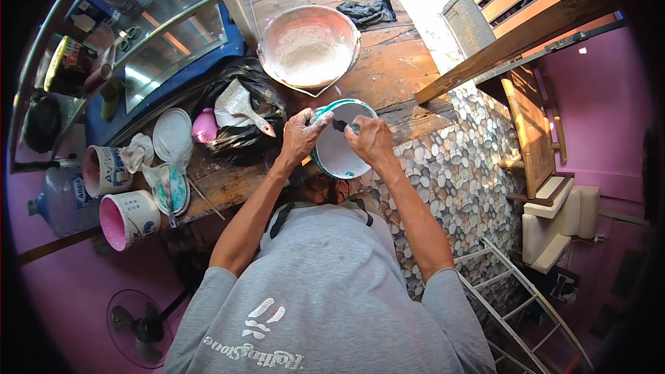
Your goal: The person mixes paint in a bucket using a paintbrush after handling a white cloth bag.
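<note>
A white paint bucket (339, 154) with teal smears round its rim is tipped so that I look into its pale inside. My left hand (303, 136) is closed on the left part of its rim, its fingertips whitened with residue. Over the bucket's right side, my right hand (372, 141) is closed round a small dark thing (341, 125), which pokes out toward the left hand; its kind I cannot make out. Just beyond the bucket stands a wide basin-like pail (308, 36), coated inside with white powder or paste, its wire handle hanging toward me.
On the wooden table (388, 62), a black plastic bag (260, 93) holds a wide brush (239, 105) and a pink bottle (204, 126). Paint tubs (142, 215) stand at the left, beside a glass cabinet (163, 28). A ladder (516, 308) leans at the lower right; a fan (147, 329) is lower left.
</note>
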The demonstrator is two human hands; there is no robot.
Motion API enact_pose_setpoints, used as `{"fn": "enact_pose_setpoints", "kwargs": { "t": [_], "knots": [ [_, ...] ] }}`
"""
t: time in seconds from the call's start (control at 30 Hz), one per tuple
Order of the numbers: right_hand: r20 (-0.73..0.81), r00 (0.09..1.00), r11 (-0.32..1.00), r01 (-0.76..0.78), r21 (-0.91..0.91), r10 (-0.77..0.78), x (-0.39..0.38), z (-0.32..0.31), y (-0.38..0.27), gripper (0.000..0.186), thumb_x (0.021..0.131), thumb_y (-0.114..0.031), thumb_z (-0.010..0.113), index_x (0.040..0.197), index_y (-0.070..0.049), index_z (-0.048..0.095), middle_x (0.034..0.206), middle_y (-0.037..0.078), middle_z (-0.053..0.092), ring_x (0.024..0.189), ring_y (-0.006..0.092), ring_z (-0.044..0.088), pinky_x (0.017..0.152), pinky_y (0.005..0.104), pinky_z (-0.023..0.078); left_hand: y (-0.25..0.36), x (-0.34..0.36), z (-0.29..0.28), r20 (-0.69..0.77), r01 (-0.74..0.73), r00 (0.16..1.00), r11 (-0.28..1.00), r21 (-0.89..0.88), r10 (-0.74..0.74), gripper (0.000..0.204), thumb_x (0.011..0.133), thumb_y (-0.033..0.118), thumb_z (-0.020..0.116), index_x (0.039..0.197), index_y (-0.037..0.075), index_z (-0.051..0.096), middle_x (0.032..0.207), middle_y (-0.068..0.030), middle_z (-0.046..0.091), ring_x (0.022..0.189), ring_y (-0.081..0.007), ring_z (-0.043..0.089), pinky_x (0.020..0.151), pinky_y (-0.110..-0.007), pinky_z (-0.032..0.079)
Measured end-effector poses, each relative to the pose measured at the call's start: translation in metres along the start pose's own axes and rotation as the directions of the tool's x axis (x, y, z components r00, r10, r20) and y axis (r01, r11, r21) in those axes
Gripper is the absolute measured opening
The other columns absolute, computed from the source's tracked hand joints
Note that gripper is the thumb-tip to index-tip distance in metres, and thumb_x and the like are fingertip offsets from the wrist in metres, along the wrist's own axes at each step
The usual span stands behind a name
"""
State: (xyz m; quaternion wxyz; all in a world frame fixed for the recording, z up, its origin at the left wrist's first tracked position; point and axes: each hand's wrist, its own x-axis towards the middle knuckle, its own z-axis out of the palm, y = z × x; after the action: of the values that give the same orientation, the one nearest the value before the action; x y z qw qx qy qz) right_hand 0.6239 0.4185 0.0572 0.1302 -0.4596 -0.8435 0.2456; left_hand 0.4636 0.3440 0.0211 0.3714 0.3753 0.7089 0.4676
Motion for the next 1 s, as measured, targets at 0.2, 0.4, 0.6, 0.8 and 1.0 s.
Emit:
{"fn": "enact_pose_setpoints", "kwargs": {
  "t": [0.2,0.4,0.6,0.8,1.0],
  "knots": [
    [0.079,0.997,0.997,0.005,-0.078,0.001,-0.018,-0.001,0.029,0.025,0.073,-0.023,0.065,0.076,0.001,0.065,0.072,0.024,0.063,0.072,0.04,0.064,0.068,0.0447,0.052,0.0,0.002,0.004,-0.001,-0.012,1.0,0.999,0.045,0.012,0.045,0.084,0.041,0.067,0.065,0.007,0.045,0.058,0.0002,0.041,0.057,-0.0086,0.037,0.049,-0.028,0.034],
    [0.023,0.994,0.98,0.101,0.172,-0.107,-0.019,0.011,0.02,0.027,0.074,-0.025,0.065,0.077,0.002,0.066,0.072,0.026,0.062,0.071,0.0401,0.063,0.068,0.0451,0.052,0.008,0.001,0.005,0.003,-0.032,0.999,0.997,0.067,0.032,0.046,0.084,0.041,0.068,0.064,0.01,0.041,0.059,0.0043,0.038,0.058,-0.0057,0.035,0.049,-0.024,0.031],
    [-0.089,0.995,0.999,0.036,0.002,-0.036,-0.006,0.002,0.02,0.026,0.074,-0.025,0.065,0.076,0.001,0.065,0.069,0.024,0.062,0.068,0.0391,0.064,0.065,0.0445,0.052,0.012,-0.001,0.005,0.013,-0.041,0.999,0.999,0.029,0.041,0.046,0.084,0.041,0.068,0.064,0.009,0.042,0.059,0.004,0.039,0.058,-0.0062,0.035,0.049,-0.025,0.032],
    [0.083,0.995,0.998,0.054,-0.024,-0.052,-0.034,0.004,0.028,0.027,0.073,-0.024,0.065,0.078,0.003,0.065,0.071,0.024,0.063,0.072,0.0387,0.064,0.069,0.0443,0.052,0.006,0.002,0.008,0.001,-0.017,1.0,0.996,0.093,0.017,0.043,0.083,0.043,0.067,0.07,0.005,0.051,0.061,-0.0027,0.046,0.058,-0.0109,0.042,0.053,-0.03,0.038],
    [0.058,0.99,0.976,0.112,0.185,-0.125,-0.021,0.011,0.015,0.027,0.074,-0.025,0.065,0.079,0.001,0.066,0.074,0.024,0.063,0.072,0.0392,0.063,0.069,0.0443,0.052,0.01,0.001,0.009,0.015,-0.026,1.0,0.992,0.122,0.024,0.043,0.083,0.043,0.067,0.072,0.004,0.054,0.061,-0.0031,0.049,0.058,-0.0112,0.043,0.053,-0.03,0.039]
  ]
}}
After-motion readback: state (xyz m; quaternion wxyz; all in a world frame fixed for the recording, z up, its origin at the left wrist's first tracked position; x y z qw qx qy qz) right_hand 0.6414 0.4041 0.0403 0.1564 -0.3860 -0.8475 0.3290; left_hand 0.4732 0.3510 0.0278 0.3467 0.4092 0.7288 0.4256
